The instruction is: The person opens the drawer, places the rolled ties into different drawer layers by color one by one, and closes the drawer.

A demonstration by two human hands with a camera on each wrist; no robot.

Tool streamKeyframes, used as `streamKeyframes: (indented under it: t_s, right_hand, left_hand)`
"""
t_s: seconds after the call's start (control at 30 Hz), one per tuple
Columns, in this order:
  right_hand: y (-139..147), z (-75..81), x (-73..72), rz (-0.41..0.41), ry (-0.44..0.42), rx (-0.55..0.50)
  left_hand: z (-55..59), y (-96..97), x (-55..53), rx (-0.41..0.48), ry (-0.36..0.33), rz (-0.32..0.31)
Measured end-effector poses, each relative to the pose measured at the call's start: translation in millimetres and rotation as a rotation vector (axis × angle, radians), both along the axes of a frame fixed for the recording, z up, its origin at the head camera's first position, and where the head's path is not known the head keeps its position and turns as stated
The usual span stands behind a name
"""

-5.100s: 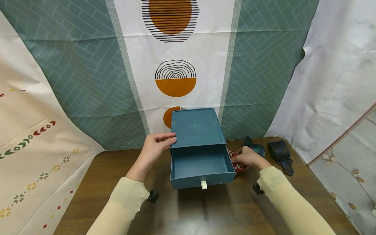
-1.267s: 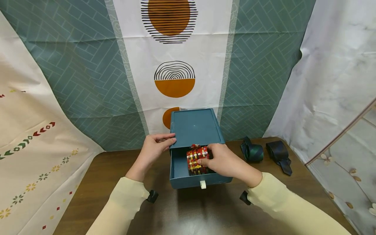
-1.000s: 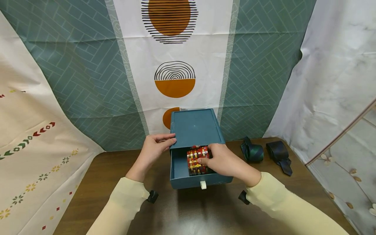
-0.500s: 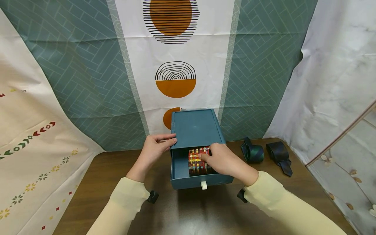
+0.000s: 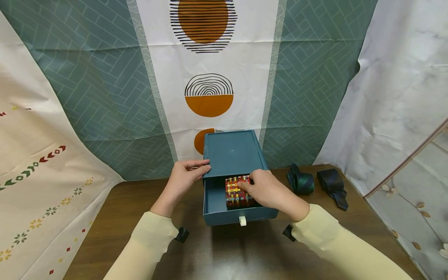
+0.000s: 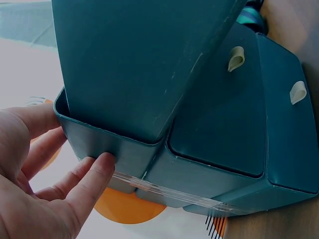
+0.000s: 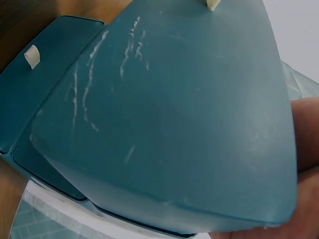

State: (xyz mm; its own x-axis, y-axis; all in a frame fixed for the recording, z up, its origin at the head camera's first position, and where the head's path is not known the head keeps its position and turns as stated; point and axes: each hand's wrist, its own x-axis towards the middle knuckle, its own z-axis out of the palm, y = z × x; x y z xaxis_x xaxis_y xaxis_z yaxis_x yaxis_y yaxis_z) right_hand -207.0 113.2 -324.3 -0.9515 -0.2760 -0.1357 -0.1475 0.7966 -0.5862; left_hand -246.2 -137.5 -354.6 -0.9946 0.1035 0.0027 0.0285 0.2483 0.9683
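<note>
Patterned green-and-white cloth (image 5: 101, 97) hangs behind a brown wooden bench (image 5: 112, 210). A red, yellow and black checkered roll (image 5: 233, 196) is inside the pulled-out blue-green plastic drawer (image 5: 224, 219), pinched in the right hand's (image 5: 267, 188) grip, wrist angled leftward; the left hand (image 5: 187, 173), fingers extended, touches the blue-green casing's (image 5: 232, 149) left edge.

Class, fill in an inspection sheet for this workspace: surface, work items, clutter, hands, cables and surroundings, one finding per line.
Surface: brown wood-look table.
Work items: blue-green cabinet, its upper drawer pulled out; red-and-yellow patterned item inside that drawer, its underside hidden.
Clutter: rolled green tie and rolled dark tie, right of the cabinet.
Left hand: fingers touch the cabinet's left edge.
Right hand: holds the patterned item.
Cables: nothing seen.
Surroundings: printed hangings behind and on both sides.
</note>
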Motion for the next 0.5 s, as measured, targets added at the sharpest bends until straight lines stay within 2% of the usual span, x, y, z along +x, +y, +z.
streamKeyframes:
  t_s: [0.4, 0.5]
  right_hand:
    - [20.0, 20.8, 11.8, 0.012, 0.053, -0.043]
    - [27.4, 21.3, 16.1, 0.0, 0.098, -0.115]
  left_hand:
    - [-0.8, 0.7, -0.5, -0.001, -0.007, 0.01]
    - [-1.1, 0.9, 0.4, -0.002, -0.007, 0.01]
